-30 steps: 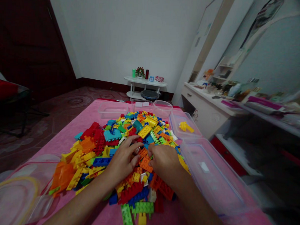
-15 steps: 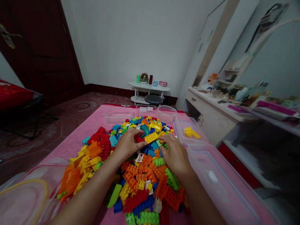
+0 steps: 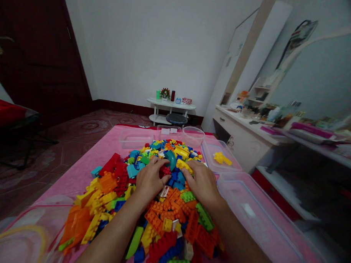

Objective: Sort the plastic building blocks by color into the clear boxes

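Left hand (image 3: 150, 179): thumb and fingers curled partway, gripping red brick (image 3: 164, 171) between tips. Right hand (image 3: 203, 181): thumb and fingers pinching yellow brick (image 3: 183, 166). Teal arch (image 3: 171, 161) between both hands' fingertips; orange brick (image 3: 154, 220) nearer than fingers.

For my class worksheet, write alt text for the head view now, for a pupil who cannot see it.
A right hand grips a yellow brick and a left hand curls around a red brick over a colourful brick heap on pink cloth, with clear containers beside and beyond it.
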The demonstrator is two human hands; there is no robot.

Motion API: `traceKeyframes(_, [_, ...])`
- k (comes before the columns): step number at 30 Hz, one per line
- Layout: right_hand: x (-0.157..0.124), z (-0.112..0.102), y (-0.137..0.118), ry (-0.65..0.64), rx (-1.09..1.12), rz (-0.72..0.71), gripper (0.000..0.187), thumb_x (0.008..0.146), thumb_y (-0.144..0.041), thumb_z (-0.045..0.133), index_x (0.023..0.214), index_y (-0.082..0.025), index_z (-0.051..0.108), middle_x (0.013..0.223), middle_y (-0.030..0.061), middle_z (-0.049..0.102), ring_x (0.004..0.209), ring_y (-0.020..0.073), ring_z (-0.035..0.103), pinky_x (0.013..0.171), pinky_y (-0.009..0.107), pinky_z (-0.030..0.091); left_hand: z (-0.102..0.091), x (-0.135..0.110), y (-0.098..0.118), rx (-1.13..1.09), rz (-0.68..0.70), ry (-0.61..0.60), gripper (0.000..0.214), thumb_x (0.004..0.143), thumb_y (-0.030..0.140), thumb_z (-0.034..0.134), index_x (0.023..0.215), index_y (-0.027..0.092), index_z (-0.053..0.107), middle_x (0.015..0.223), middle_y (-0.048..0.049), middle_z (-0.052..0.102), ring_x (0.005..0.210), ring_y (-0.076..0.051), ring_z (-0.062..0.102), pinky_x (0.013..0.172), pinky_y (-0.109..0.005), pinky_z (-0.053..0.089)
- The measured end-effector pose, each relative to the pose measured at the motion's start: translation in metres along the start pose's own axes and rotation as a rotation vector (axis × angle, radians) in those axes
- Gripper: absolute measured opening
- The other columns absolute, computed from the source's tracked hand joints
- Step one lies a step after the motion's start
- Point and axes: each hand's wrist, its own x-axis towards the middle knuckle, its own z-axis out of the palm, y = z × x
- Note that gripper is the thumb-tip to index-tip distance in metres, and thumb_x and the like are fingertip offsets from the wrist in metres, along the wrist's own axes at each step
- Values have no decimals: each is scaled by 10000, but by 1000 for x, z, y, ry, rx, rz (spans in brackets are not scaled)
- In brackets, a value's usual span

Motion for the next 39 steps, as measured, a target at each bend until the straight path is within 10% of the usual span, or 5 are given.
traceKeyframes(12, [102, 34, 51, -36, 88, 150, 148, 675, -207, 658, 818, -177, 631, 815, 64, 682, 789, 204, 596, 649, 246, 353, 1, -2, -1, -24, -18, 20, 392, 747, 372, 661, 1132, 357, 587, 1146, 31, 575, 925, -173, 614, 702, -263, 441])
traceKeyframes(26, [93, 25, 70, -106, 912, 486, 236, 676, -65, 555, 881, -146, 640, 743, 36, 685, 580, 136, 629, 534, 235, 515, 2, -2, -2, -20, -3, 7, 375, 776, 374, 625, 1147, 353, 580, 1161, 14, 574, 935, -187, 611, 704, -271, 446])
traceKeyframes(39, [72, -11, 195, 240, 868, 987, 339, 895, -327, 545, 1186, -154, 536, 1170, 87, 570, 986, 201, 592, 822, 408, 515, 6, -1, -5, 25, 27, 12, 363, 807, 396, 570, 1167, 350, 564, 1191, 19, 565, 960, -187, 607, 675, -258, 445])
